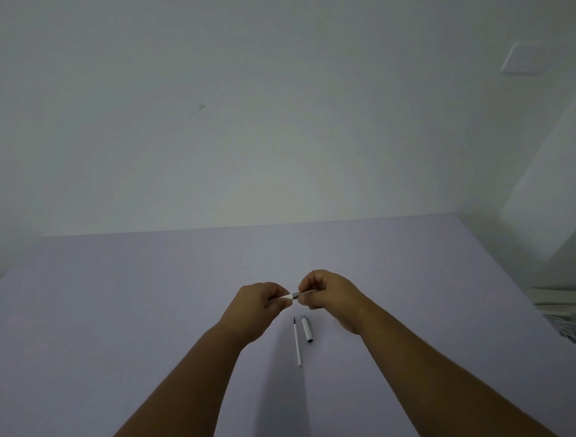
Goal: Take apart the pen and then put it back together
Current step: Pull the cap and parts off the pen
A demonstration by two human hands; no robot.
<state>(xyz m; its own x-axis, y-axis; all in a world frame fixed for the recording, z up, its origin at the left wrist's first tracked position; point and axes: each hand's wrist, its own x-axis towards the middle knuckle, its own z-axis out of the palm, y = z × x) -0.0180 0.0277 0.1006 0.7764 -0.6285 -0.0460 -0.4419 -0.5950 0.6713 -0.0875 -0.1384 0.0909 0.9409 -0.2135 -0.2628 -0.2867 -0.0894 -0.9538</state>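
Note:
Both hands hold the pen body above the table. My left hand (pixel 262 307) pinches the white barrel (pixel 287 296), mostly hidden in the fingers. My right hand (pixel 329 295) grips the silver metal tip section (pixel 298 295), which meets the barrel between the two hands. Just below the hands, on the pale lilac table (pixel 119 324), lie the thin white refill (pixel 297 343) with its dark tip pointing away from me, and the white cap (pixel 306 329) to its right. Neither touches a hand.
A white wall rises behind the table's far edge, with a switch plate (pixel 524 57) at upper right. White objects (pixel 571 318) are heaped past the table's right edge. The table reaches left and forward around my forearms.

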